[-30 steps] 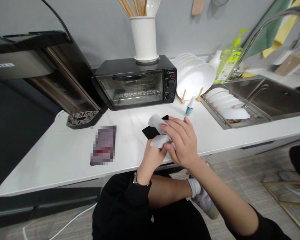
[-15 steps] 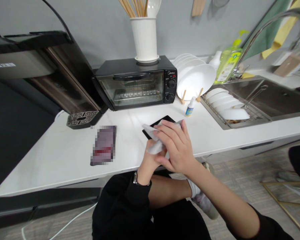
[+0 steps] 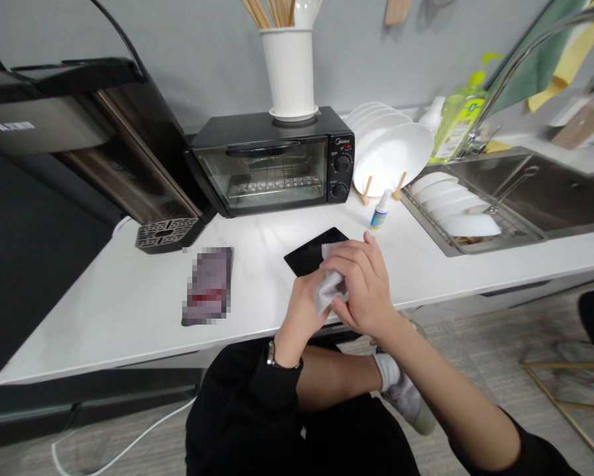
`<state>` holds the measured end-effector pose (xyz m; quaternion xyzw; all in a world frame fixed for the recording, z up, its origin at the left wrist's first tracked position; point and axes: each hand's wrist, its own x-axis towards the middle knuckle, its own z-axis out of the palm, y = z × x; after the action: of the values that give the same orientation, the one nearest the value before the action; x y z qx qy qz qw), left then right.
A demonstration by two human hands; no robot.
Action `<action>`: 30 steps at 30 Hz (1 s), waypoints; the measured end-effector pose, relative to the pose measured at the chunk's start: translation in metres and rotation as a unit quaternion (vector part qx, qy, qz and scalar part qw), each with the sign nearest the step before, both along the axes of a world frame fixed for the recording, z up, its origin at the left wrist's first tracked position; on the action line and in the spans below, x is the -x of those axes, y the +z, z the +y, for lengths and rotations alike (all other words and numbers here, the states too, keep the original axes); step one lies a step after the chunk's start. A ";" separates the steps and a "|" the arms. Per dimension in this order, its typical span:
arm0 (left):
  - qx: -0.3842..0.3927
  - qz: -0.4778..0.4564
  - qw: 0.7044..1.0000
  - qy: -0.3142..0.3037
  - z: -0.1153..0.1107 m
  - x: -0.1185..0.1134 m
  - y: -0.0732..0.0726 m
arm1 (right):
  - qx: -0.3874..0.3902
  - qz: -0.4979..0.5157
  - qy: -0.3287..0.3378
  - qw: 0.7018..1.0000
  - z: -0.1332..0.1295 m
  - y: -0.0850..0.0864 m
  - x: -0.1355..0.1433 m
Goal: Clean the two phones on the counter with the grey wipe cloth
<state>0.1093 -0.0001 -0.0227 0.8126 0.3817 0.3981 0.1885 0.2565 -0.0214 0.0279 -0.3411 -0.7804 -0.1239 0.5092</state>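
A thin grey-white cloth [image 3: 330,288] is bunched between my two hands above the counter's front edge. My right hand [image 3: 365,283] has its fingers curled over the cloth. My left hand [image 3: 304,307] is against the cloth from the left, its fingers mostly hidden behind the cloth and my right hand. Just beyond my hands a flat black tablet-like object [image 3: 312,254] lies on the white counter [image 3: 257,284]. A small spray bottle [image 3: 380,210] with a blue and yellow label stands upright behind my right hand.
A pixelated dark-edged phone-like object [image 3: 208,285] lies at left, before a dark dispenser machine [image 3: 128,158]. A black toaster oven [image 3: 277,165] carries a white utensil holder [image 3: 290,73]. Racked plates [image 3: 393,158], a green soap bottle [image 3: 458,119] and a sink [image 3: 554,192] with bowls are at right.
My right hand's fingers have curled in, and the cloth is more bunched between my hands. More of the black flat object shows. The whole view has shifted slightly.
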 end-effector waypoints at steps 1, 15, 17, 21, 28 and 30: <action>-0.002 -0.006 1.000 -0.006 0.000 -0.001 0.001 | -0.009 0.003 0.007 1.000 0.003 0.003 -0.003; -0.056 0.073 0.994 0.052 0.008 -0.002 -0.016 | -0.078 -0.072 0.000 0.994 0.016 0.019 0.010; -0.056 0.078 0.994 0.049 0.008 -0.004 -0.013 | -0.070 -0.065 -0.019 0.995 0.020 0.019 0.002; -0.029 0.063 0.996 0.057 0.008 -0.006 -0.006 | -0.001 -0.018 -0.090 0.996 0.018 0.024 0.004; 0.046 -0.018 0.996 0.070 0.007 -0.004 -0.004 | 0.028 -0.040 -0.044 0.998 0.023 0.024 0.005; 0.067 -0.050 0.995 0.063 0.006 -0.004 -0.002 | 0.069 0.015 -0.071 0.995 0.023 0.021 0.004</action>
<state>0.1132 0.0060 -0.0248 0.7518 0.4478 0.4225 0.2362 0.2528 0.0011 0.0490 -0.4318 -0.7532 -0.1005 0.4860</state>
